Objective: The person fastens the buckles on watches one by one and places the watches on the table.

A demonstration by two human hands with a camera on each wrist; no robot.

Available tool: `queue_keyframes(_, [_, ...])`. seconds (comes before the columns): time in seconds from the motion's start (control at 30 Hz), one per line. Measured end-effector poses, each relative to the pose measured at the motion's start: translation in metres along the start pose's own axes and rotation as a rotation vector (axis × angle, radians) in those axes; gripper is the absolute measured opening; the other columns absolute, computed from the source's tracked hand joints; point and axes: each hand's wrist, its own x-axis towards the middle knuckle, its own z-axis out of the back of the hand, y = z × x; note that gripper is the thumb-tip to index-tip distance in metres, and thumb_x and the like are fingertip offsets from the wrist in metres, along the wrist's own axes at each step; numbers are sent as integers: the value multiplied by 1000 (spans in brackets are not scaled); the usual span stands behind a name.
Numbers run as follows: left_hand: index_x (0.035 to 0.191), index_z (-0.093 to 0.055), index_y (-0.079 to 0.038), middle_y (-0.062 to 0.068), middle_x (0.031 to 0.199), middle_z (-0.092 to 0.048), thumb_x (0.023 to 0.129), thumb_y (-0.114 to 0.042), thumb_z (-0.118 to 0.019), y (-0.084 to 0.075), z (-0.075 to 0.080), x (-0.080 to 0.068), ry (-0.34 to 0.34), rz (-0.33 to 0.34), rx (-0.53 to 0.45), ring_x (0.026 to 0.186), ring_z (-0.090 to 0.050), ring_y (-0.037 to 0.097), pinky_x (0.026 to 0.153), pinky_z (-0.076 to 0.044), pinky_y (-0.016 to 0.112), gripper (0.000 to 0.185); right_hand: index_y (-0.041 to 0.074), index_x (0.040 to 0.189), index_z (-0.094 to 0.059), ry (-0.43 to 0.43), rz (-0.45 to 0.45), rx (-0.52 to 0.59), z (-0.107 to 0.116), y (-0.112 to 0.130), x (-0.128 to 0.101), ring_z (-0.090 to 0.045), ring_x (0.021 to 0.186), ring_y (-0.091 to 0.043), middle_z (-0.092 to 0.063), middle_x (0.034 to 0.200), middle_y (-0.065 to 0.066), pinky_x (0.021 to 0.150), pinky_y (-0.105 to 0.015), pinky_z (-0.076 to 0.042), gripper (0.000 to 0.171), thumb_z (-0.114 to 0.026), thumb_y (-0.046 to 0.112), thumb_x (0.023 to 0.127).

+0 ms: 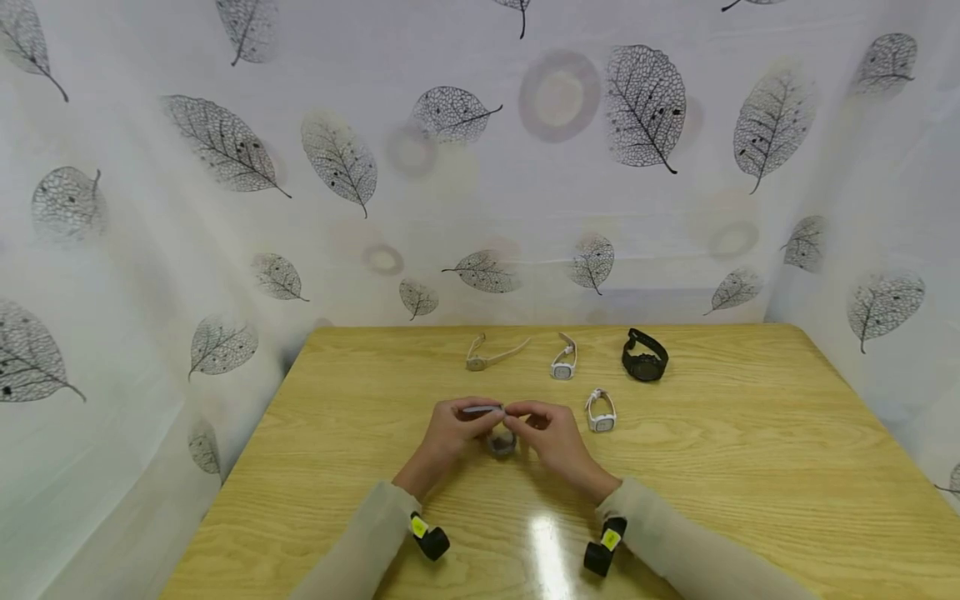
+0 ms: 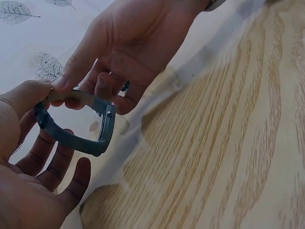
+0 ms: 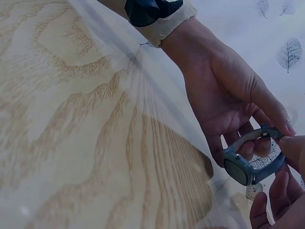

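L grip (image 1: 453,427) & R grip (image 1: 553,432) both pinch the looped strap (image 2: 71,140) of a grey watch (image 3: 238,170) over the counter (image 1: 712,483), prob. fastening or undoing it, so next move calls for a steady, precise pull.

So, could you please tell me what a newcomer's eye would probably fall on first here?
Probably the leaf-print curtain, rising behind the table. Next, the blue-grey watch that the left hand and right hand hold between them. The chunky black watch also stands out, near the table's far edge.
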Motion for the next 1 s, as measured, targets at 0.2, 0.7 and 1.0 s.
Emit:
queue_keyframes(0.2, [118, -76, -3, 8, 112, -75, 93, -24, -80, -4, -3, 2, -11, -14, 38, 97, -70, 20, 82, -60, 30, 34, 3, 121, -74, -23, 2, -9, 5, 1, 1, -63, 83, -45, -73, 113, -14, 66, -24, -52, 24, -70, 14, 100])
queue_keyframes(0.7, [106, -81, -8, 6, 100, -77, 89, -28, -84, -22, -16, 17, -10, -91, 180, 88, -73, 20, 79, -62, 38, 26, 17, 119, -76, 68, 253, -274, 39, 37, 26, -52, 64, -15, -66, 103, 0, 58, -30, -46, 21, -71, 23, 99])
queue_keyframes(1.0, [103, -81, -5, 5, 96, -78, 88, -18, -84, -27, -21, 20, 7, -116, 274, 83, -70, 14, 72, -60, 27, 20, 23, 120, -76, 232, 259, -384, 45, 52, 34, -46, 68, -17, -58, 101, 3, 62, -29, -43, 22, -71, 27, 99])
